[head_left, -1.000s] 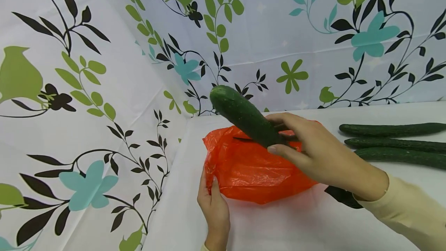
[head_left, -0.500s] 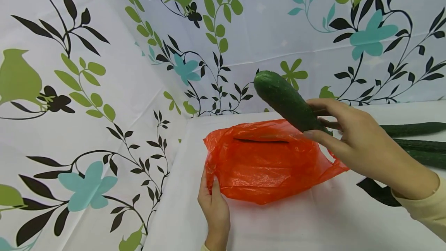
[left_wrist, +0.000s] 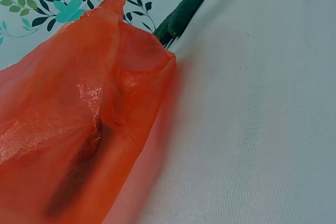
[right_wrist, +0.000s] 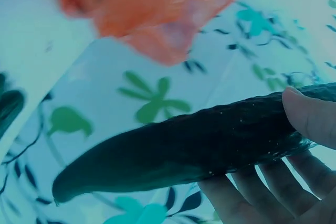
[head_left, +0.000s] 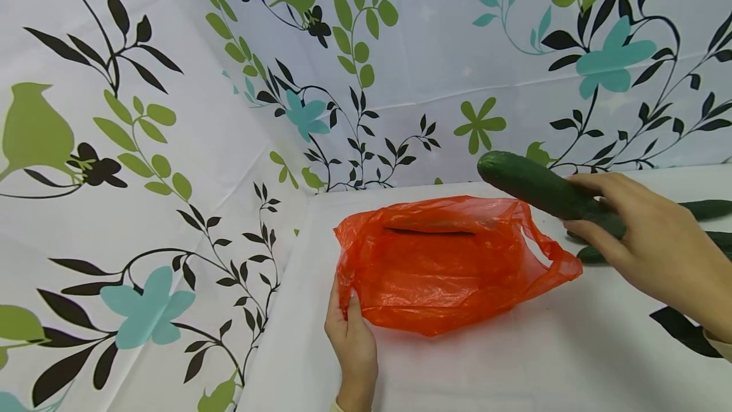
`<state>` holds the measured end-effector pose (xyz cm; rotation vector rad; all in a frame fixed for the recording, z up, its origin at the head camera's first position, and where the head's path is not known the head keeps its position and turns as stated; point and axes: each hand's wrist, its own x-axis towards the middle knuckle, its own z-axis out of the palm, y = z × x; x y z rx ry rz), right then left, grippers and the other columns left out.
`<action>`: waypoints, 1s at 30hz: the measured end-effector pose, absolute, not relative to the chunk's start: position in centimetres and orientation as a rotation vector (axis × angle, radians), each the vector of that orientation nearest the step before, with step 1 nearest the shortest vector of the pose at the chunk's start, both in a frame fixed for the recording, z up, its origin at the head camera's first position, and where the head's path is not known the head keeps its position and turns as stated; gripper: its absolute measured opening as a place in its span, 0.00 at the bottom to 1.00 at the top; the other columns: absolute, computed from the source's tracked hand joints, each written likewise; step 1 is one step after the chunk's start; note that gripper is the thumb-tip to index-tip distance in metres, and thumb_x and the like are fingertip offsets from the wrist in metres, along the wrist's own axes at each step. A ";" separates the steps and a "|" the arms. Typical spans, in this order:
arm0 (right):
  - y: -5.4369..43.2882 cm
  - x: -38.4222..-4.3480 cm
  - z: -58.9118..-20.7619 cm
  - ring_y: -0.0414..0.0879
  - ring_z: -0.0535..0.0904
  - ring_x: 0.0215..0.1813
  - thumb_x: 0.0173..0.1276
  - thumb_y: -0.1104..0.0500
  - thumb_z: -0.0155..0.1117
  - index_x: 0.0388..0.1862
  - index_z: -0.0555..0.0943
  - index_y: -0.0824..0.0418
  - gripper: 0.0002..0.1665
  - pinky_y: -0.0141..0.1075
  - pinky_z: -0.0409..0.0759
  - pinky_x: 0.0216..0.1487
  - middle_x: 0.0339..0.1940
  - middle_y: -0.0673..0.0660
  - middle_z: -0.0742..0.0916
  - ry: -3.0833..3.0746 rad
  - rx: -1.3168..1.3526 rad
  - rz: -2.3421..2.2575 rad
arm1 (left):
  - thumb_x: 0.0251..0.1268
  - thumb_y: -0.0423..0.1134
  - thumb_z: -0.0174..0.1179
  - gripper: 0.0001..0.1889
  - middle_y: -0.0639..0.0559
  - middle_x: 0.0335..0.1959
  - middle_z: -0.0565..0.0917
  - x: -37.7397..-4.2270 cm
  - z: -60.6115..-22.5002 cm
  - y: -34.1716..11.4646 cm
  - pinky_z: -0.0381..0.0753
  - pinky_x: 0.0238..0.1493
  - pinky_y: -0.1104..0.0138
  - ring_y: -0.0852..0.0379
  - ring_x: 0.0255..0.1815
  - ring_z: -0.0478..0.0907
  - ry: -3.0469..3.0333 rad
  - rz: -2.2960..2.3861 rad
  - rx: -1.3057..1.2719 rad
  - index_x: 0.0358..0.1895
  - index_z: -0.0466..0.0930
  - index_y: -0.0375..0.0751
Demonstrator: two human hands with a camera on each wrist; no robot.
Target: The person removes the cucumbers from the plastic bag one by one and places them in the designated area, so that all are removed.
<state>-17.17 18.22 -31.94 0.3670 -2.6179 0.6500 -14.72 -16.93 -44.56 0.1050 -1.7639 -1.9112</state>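
Holds a long, dark green, tapering cucumber (head_left: 537,186) in the right hand (head_left: 652,234), with the thumb on one side and the fingers (right_wrist: 226,198) curled round the other. Carries it raised off the table, at about one o'clock from a crumpled, translucent red-orange plastic bag (head_left: 440,278), with the free end tilted up toward ten o'clock. In the right wrist view, points that end toward eight o'clock, apart from the bag at twelve.

Pinches the bag's edge with the left hand (head_left: 353,342), at eight o'clock from the bag's middle, with the fingers partly hidden by the plastic. Rests the bag on a white-covered table (head_left: 457,374), with its looped handle (head_left: 547,240) spread toward three o'clock. Shows a thin dark strip (head_left: 429,231) across the bag; cannot tell what it is.

Shows further long, dark green cucumbers (head_left: 708,210) lying at three o'clock from the bag, partly behind the right hand; gives no sure count. Beyond the table, toward twelve o'clock, shows a white cloth (head_left: 412,49) printed with green, black and turquoise leaves, flowers and birds.
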 end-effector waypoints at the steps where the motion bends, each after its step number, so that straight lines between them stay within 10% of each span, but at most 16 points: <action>1: 18.6 -17.2 -32.3 0.72 0.80 0.45 0.60 0.63 0.77 0.67 0.72 0.66 0.38 0.68 0.82 0.36 0.54 0.73 0.80 -2.611 0.365 0.615 | 0.82 0.32 0.44 0.25 0.50 0.75 0.67 -14.7 -44.5 -16.9 0.70 0.66 0.58 0.51 0.73 0.68 -1.765 -1.913 0.109 0.78 0.58 0.35; 10: 22.1 -17.7 -35.4 0.72 0.76 0.50 0.49 0.73 0.79 0.64 0.71 0.71 0.43 0.70 0.77 0.44 0.54 0.75 0.78 -2.520 0.388 0.454 | 0.82 0.32 0.44 0.25 0.50 0.75 0.67 -14.7 -44.4 -17.0 0.71 0.66 0.60 0.51 0.72 0.68 -1.773 -1.918 0.141 0.78 0.59 0.36; 14: 23.8 -18.0 -37.3 0.72 0.75 0.52 0.60 0.69 0.74 0.64 0.71 0.72 0.34 0.70 0.75 0.48 0.54 0.75 0.78 -2.467 0.390 0.440 | 0.82 0.31 0.44 0.25 0.49 0.75 0.68 -14.8 -44.3 -17.0 0.71 0.66 0.61 0.51 0.72 0.68 -1.773 -1.908 0.137 0.77 0.59 0.35; 17: 25.1 -18.3 -38.8 0.72 0.75 0.53 0.79 0.45 0.53 0.63 0.71 0.72 0.33 0.67 0.73 0.56 0.54 0.74 0.78 -2.431 0.391 0.415 | 0.82 0.31 0.43 0.25 0.49 0.75 0.67 -14.8 -44.3 -17.1 0.71 0.66 0.63 0.51 0.72 0.68 -1.769 -1.911 0.141 0.77 0.59 0.35; 21: 26.8 -18.8 -40.7 0.73 0.77 0.49 0.74 0.27 0.21 0.60 0.74 0.73 0.55 0.62 0.70 0.62 0.51 0.75 0.79 -2.361 0.417 0.353 | 0.82 0.31 0.44 0.25 0.49 0.75 0.67 -14.7 -44.2 -17.1 0.71 0.66 0.63 0.51 0.72 0.68 -1.759 -1.928 0.147 0.78 0.58 0.34; 30: 29.9 -19.1 -44.9 0.75 0.73 0.50 0.79 0.45 0.25 0.57 0.73 0.78 0.40 0.51 0.58 0.77 0.49 0.79 0.78 -2.273 0.469 0.274 | 0.82 0.31 0.44 0.25 0.48 0.75 0.68 -14.8 -44.4 -17.2 0.72 0.66 0.63 0.50 0.72 0.68 -1.755 -1.929 0.135 0.77 0.59 0.34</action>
